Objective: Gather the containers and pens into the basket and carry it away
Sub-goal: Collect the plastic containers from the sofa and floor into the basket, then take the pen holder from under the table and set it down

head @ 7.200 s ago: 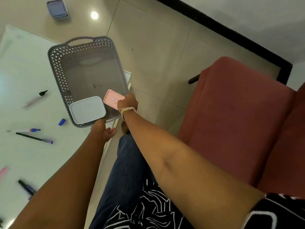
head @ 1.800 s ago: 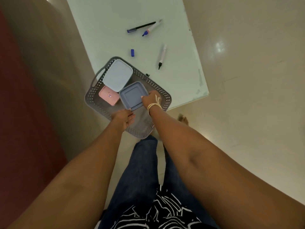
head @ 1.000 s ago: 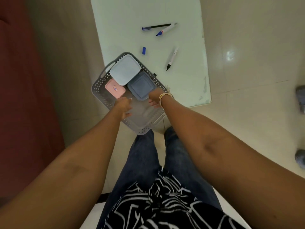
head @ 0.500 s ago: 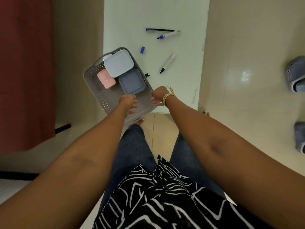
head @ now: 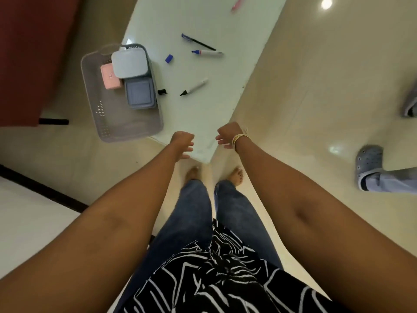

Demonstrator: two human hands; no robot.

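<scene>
From the head view I look straight down. The grey basket [head: 121, 109] sits at the left of the frame, resting on the near left edge of the pale green bench [head: 214, 114] and overhanging it toward the floor. It holds three containers crowded at its far end: a white lidded box [head: 129, 64], a pink box [head: 110, 76] just left of it, and a blue-grey box [head: 140, 93] just below the white one. I judge they were stacked there to leave the near half free for pens.

Neither of my hands holds anything. The left hand [head: 183, 142] hangs over the bench's near corner, fingers loosely curled. The right hand [head: 229, 135], yellow bands on its wrist, hovers beside it, fingers partly spread.

The pens lie loose on the bench, upper centre: a black-and-blue pen [head: 197, 42], a blue-tipped marker [head: 207, 53], a black-tipped marker [head: 194, 86], a blue cap [head: 169, 58] and a black cap [head: 162, 91] just beside the basket wall. A pink pen [head: 237, 4] lies at the top edge.

I judge the containers done and the pens next, the black-tipped marker being nearest. The overhanging basket could tip if I nudge it.

At right, another person's grey shoe [head: 369, 163] stands on the floor.
</scene>
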